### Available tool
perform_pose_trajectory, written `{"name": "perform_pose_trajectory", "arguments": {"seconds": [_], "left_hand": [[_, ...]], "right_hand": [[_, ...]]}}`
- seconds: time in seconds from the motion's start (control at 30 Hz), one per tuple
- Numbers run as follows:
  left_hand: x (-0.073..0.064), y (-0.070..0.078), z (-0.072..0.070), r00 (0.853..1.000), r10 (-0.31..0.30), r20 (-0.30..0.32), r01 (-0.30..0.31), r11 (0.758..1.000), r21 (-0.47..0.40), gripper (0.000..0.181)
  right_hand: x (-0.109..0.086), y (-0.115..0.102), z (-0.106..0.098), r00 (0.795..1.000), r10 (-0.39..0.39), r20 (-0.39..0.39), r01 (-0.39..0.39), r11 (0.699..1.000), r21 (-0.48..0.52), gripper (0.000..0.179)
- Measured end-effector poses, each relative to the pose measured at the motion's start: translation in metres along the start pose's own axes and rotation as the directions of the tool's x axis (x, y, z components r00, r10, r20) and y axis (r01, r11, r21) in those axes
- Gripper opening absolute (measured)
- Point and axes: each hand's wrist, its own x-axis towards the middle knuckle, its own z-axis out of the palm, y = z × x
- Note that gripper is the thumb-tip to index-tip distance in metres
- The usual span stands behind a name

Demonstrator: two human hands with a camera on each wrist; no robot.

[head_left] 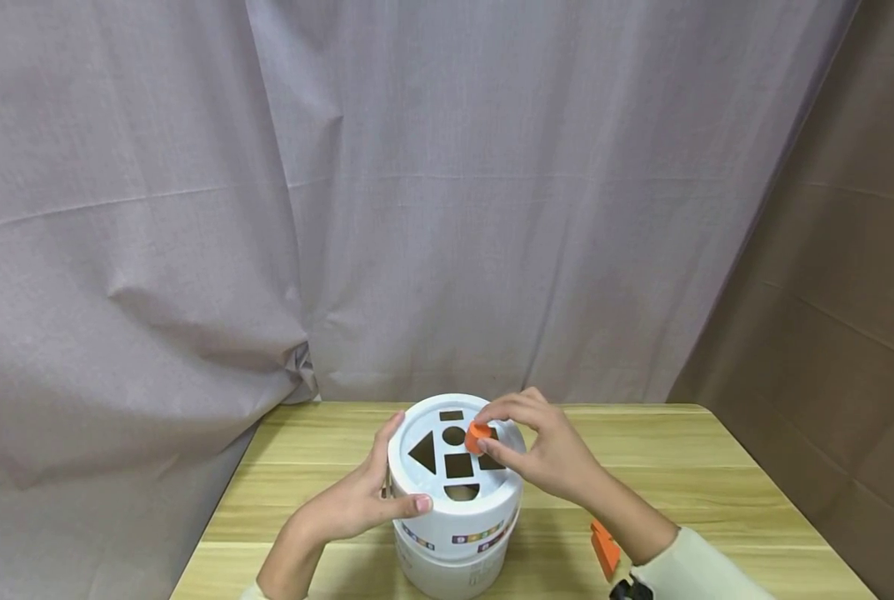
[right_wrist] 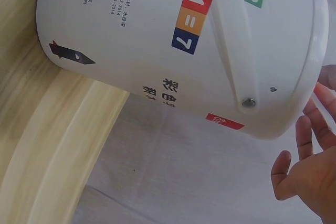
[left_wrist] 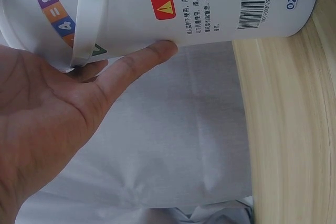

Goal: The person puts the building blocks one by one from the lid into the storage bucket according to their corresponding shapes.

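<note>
A white bucket (head_left: 457, 537) with a handle and printed labels stands upright on the table. Its lid (head_left: 417, 417) has cut-outs of several shapes: round, square, triangular, rectangular and half-round. The left hand (head_left: 360, 500) grips the bucket's left side, thumb at the front rim; in the left wrist view one finger of this hand (left_wrist: 50, 114) lies along the printed wall. Between thumb and fingers the right hand (head_left: 551, 442) pinches an orange cylinder block (head_left: 476, 436), tilted over the lid just right of the round hole. The right wrist view shows that hand (right_wrist: 312, 166) beyond the rim, its block hidden.
Orange blocks (head_left: 606, 552) lie on the wooden table (head_left: 327, 442) right of the bucket, beneath the right forearm. A grey curtain (head_left: 447, 208) hangs behind the table's far edge, and a brown cloth (head_left: 829, 350) hangs on the right.
</note>
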Motion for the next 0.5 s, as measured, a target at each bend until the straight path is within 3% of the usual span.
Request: {"name": "perform_pose_trajectory", "arguments": {"seconds": [0.23, 0.5], "left_hand": [[0.001, -0.001, 0.0, 1.0, -0.006, -0.001, 0.006, 1.0, 0.007, 0.128], [0.0, -0.002, 0.0, 1.0, -0.014, 0.003, 0.014, 1.0, -0.004, 0.128]], "right_hand": [[0.003, 0.002, 0.004, 0.997, 0.076, 0.028, -0.076, 0.997, -0.001, 0.029], [0.011, 0.005, 0.01, 0.996, 0.077, 0.044, -0.077, 0.997, 0.001, 0.029]]}}
